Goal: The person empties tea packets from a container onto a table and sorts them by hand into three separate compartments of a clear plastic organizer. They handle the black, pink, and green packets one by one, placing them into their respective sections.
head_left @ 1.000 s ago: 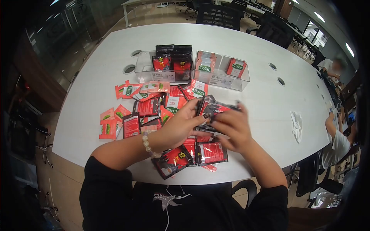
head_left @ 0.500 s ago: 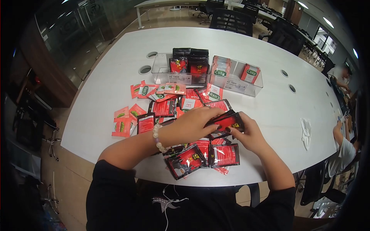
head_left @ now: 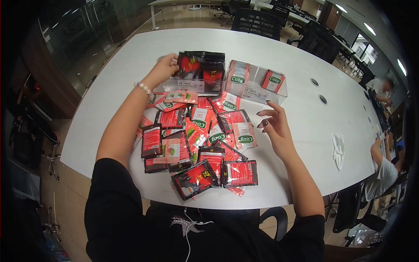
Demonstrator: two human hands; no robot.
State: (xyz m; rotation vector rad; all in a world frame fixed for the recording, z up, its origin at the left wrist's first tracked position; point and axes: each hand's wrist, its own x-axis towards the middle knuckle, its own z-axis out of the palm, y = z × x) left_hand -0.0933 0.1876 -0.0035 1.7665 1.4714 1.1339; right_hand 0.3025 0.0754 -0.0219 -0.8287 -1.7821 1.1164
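Observation:
My left hand [head_left: 166, 70] is closed on a black-and-red coffee sachet [head_left: 190, 64], slightly blurred, at the left compartment of a clear plastic bin [head_left: 174, 84]. More black-and-red coffee sachets [head_left: 213, 78] stand upright in that bin's right compartment. My right hand [head_left: 276, 126] is held over the table with fingers apart and nothing in them. Beside it lies a loose pile of coffee sachets [head_left: 239, 173] and pink-and-white Cozy tea sachets [head_left: 245, 135]. Some of the pile overlaps, so its lower sachets are hidden.
A second clear bin [head_left: 279, 97] holds Cozy sachets [head_left: 238, 72] on the left and red Cozy sachets [head_left: 274, 80] on the right. A crumpled white tissue [head_left: 338, 150] lies on the white table [head_left: 301, 131]. Another person [head_left: 382, 174] sits at the right edge.
My left hand has moved from the pile up to the left bin, carrying coffee sachets. My right hand has let go and opened, staying to the right of the pile.

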